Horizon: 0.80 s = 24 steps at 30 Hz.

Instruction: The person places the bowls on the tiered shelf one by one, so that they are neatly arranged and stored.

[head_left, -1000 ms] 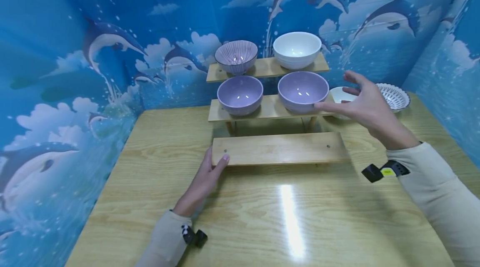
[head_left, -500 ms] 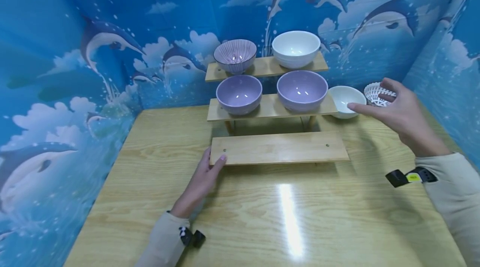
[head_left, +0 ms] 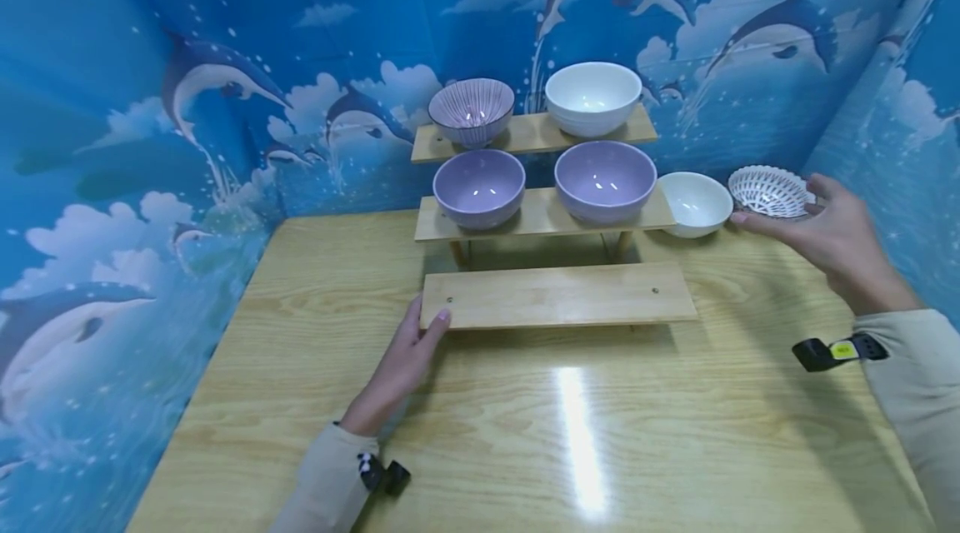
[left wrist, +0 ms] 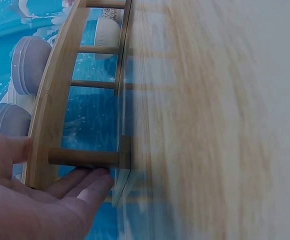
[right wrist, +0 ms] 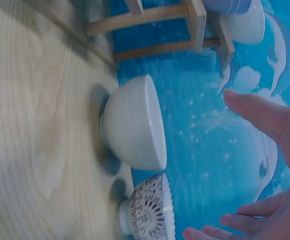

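Note:
My left hand [head_left: 397,362] grips the left end of the lowest board [head_left: 558,297] of a wooden tiered stand, thumb on top; in the left wrist view its fingers [left wrist: 87,187] reach beneath, by a leg. My right hand [head_left: 851,241] is spread at the right, fingers apart and nothing between them. Nearest it are a white bowl [head_left: 693,204] and a patterned white bowl [head_left: 765,190] with a scalloped rim, both upright on the table. In the right wrist view, the thumb [right wrist: 257,112] is apart from the white bowl's rim.
Two purple bowls, left [head_left: 480,190] and right [head_left: 605,181], stand on the middle tier. Above them, a striped bowl [head_left: 472,112] and a larger white bowl [head_left: 592,100] occupy the top tier. A dolphin-print backdrop [head_left: 360,8] encloses the wooden table [head_left: 300,300].
My right hand has moved right, from beside the right purple bowl to near the patterned bowl, uncovering the white bowl. The left hand has kept its hold on the board.

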### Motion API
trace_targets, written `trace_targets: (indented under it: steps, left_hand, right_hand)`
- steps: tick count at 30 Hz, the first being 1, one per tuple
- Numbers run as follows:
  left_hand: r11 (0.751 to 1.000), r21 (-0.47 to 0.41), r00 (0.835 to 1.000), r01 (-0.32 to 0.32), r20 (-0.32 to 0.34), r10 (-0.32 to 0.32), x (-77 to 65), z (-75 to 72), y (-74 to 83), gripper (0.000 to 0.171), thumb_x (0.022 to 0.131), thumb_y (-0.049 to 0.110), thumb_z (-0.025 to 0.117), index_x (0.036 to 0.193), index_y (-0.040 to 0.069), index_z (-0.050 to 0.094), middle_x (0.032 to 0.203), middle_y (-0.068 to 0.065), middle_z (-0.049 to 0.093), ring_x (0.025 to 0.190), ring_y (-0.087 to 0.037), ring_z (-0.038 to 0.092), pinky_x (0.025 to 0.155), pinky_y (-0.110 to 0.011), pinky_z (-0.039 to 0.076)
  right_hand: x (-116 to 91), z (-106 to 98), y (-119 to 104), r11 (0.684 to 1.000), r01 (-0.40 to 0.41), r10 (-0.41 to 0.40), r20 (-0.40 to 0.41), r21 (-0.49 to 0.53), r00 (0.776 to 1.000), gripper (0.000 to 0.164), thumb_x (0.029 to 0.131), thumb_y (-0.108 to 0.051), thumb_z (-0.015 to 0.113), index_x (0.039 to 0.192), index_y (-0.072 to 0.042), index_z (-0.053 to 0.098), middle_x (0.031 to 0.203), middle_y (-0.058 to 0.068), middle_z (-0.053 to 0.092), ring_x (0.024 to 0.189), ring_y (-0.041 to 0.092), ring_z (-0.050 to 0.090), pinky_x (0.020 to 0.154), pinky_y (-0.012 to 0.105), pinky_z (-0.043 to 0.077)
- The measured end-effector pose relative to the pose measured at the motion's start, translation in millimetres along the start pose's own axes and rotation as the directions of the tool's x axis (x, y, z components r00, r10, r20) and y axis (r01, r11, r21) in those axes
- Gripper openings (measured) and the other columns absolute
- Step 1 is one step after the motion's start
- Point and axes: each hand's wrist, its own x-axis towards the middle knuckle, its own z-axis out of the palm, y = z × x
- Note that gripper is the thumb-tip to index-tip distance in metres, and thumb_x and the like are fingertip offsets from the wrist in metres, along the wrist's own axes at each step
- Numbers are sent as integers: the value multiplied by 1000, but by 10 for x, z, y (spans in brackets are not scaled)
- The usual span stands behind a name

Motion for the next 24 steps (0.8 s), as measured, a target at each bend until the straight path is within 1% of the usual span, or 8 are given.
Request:
trace_targets:
  steps: [7, 10, 13, 19, 24]
  left_hand:
    - [1000, 0, 1000, 4, 5, -4, -3, -11, -7, 75, 106, 54, 41, 164, 17, 10, 168, -13, 14, 153, -35, 13, 122, -56, 13]
    - [1000, 1, 1000, 5, 4, -5, -1, -14, -9, 75, 106, 54, 41, 164, 18, 10, 168, -12, 14, 153, -34, 12, 122, -55, 13]
    - [1000, 2, 1000, 4, 4, -4, -1, -15, -8, 75, 106, 55, 41, 164, 18, 10, 168, -12, 14, 153, -34, 13, 123, -54, 13]
    - [1000, -4, 1000, -2, 15, 2, -6, -19, -4, 76, 106, 55, 41, 164, 18, 9, 168, -11, 13, 153, -34, 12, 123, -54, 13]
    - [1000, -5, 1000, -12, 24, 12, 2, -30, -15, 75, 106, 56, 40, 164, 19, 9, 168, -11, 12, 153, -33, 11, 123, -54, 12]
  right_hand:
    - [92, -28, 130, 1000, -17, 17, -27, -9, 999, 125, 85, -49, 79, 159, 0, -10, 165, 27, -2, 147, 53, 12, 111, 72, 26]
    - [140, -34, 187, 1000, -23, 23, -49, -6, 999, 127, 84, -48, 80, 159, 1, -10, 166, 26, -3, 149, 51, 8, 115, 69, 21]
    - [195, -37, 244, 999, -50, 48, -75, -23, 996, 129, 83, -50, 81, 159, 2, -10, 166, 25, -5, 150, 49, 3, 117, 67, 18]
    - [296, -54, 334, 992, -105, 98, -106, -65, 990, 133, 80, -56, 81, 158, 4, -9, 165, 26, -7, 150, 50, 1, 116, 68, 18]
    - [361, -74, 394, 989, -131, 124, -90, -74, 988, 133, 80, -59, 79, 158, 4, -9, 164, 29, -7, 149, 52, 2, 115, 70, 18]
